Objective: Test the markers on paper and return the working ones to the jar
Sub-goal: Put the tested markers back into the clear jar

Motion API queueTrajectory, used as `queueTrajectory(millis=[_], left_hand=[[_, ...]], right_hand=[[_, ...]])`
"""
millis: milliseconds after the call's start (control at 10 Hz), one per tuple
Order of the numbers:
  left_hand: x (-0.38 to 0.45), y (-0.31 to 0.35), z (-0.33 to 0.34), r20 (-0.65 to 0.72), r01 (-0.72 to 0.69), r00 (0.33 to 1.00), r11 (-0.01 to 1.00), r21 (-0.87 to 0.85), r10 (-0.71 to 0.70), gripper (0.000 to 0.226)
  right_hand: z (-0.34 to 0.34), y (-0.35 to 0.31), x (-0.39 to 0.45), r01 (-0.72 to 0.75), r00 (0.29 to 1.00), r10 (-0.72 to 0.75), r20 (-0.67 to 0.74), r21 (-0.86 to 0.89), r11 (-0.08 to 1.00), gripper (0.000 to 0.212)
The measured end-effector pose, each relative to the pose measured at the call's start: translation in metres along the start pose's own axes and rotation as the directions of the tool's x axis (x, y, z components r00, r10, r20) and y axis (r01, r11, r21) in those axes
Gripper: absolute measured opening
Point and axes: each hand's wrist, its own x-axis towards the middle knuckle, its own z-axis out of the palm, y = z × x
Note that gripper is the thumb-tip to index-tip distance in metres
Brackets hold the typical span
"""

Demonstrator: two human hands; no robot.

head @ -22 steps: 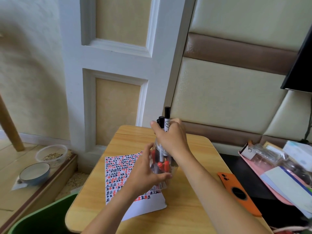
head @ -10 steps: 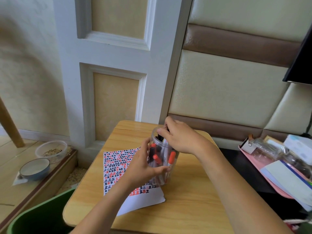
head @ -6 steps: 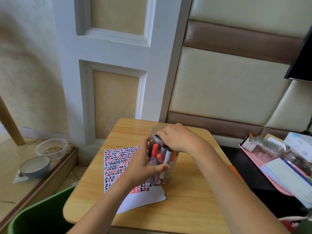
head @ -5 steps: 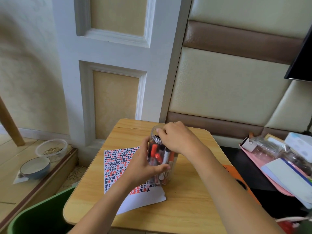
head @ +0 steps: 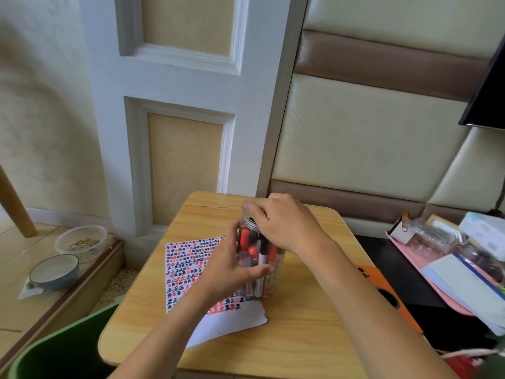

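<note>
A clear plastic jar (head: 247,225) stands upright on the small wooden table (head: 300,340), holding several red and black markers (head: 262,258). My left hand (head: 226,266) grips the jar's left side, thumb across its front. Over the jar's mouth lies my right hand (head: 287,225), with the thumb on the far rim and the fingers curled down over the near rim; what is under the palm is hidden. The jar's base rests on the right edge of a white paper (head: 188,266) covered with red and black test marks.
An orange phone (head: 382,291) lies at the table's right edge. A pink tray (head: 442,294) with papers and bags sits further right. A green bin (head: 62,351) stands below the table's left front corner. A blue bowl (head: 54,270) and a clear container (head: 80,242) sit on the floor ledge.
The black marker that stuck up out of the jar in my right hand has gone down inside. My right hand has settled over the jar's mouth. My left hand keeps its grip.
</note>
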Motion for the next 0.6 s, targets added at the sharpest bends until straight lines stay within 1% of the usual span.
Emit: queueTrajectory(millis=[100,200,300,400,500,600], left_hand=[[0.001,-0.002,0.001,0.013,0.023,1.0,0.999,-0.025,-0.023,0.092],[0.001,-0.002,0.0,0.011,0.025,1.0,0.999,0.04,-0.025,0.098],[0.001,-0.007,-0.001,-0.011,0.035,0.999,0.992,0.125,-0.034,0.109],[0.0,-0.01,-0.002,-0.025,0.053,0.998,0.992,0.112,-0.05,0.103],[-0.001,-0.011,0.0,-0.042,0.074,0.997,0.989,0.128,-0.069,0.097],[-0.008,0.001,-0.007,-0.018,0.07,0.998,0.978,0.199,-0.068,0.103]], right_hand=[[0.005,0.003,0.002,0.035,0.999,-0.038,0.036,0.075,0.997,0.046],[0.011,0.009,-0.004,0.126,0.975,-0.091,-0.201,0.173,0.977,0.038],[0.019,0.018,-0.017,0.159,0.926,-0.073,-0.369,0.207,0.965,0.052],[0.029,0.027,-0.031,0.021,0.976,0.058,-0.208,0.36,0.933,0.085],[0.046,0.026,-0.042,-0.018,0.977,0.112,-0.18,0.457,0.889,0.087],[0.043,0.024,-0.044,-0.028,0.973,0.143,-0.181,0.522,0.853,0.091]])
